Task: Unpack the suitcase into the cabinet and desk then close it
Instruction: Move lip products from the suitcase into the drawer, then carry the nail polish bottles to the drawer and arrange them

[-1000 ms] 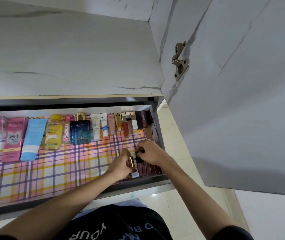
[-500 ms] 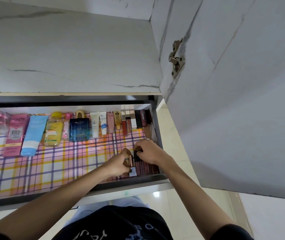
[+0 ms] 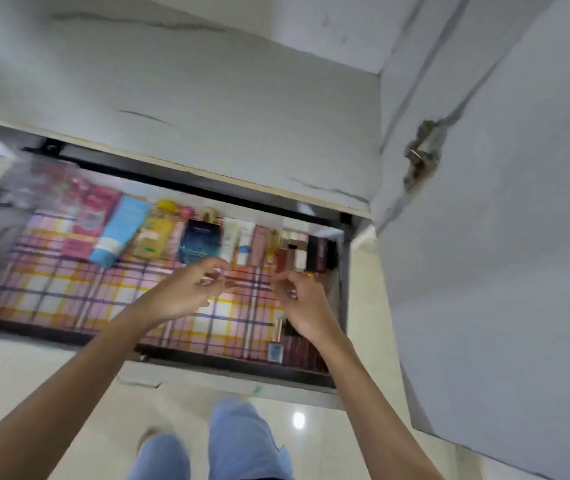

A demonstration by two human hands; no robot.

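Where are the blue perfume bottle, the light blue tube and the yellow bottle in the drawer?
blue perfume bottle (image 3: 200,245), head view, middle of its glass body
light blue tube (image 3: 122,226), head view, middle of the tube
yellow bottle (image 3: 154,239), head view, on its body

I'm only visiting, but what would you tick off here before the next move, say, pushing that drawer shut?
1. Left hand empty: ok, loosely curled, nothing seen in it.
2. Right hand empty: ok, the same.
3. Hands clear of the drawer: not ok, both hover over its liner.
4. Bottles lined along the back: ok.
5. Lipsticks tucked in the front right corner: ok, partly hidden by the arm.
6. Door out of the way: ok, swung open.
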